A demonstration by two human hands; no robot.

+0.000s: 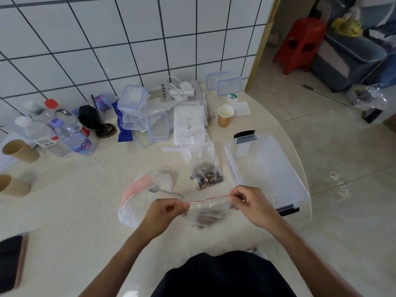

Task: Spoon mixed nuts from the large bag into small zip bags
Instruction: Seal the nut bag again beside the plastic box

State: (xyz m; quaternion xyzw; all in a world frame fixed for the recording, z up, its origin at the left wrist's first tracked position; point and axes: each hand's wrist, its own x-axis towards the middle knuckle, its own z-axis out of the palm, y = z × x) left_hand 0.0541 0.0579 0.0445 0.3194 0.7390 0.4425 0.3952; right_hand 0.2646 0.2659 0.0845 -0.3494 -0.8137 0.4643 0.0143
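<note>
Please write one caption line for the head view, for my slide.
Both hands, left and right, pinch the red zip strip of a small bag holding nuts.

1. Two hands: left hand (165, 213) and right hand (248, 202).
2. Small zip bags with nuts in them: two, the held bag (207, 213) and the lying bag (205, 168).
3. One large bag (137, 196), one spoon (166, 192).
4. Paper cups: three, by my count — upright cup (225, 116), tipped cup (20, 151), edge cup (12, 185).
5. One big clear bin (267, 168), one phone (10, 262).
</note>
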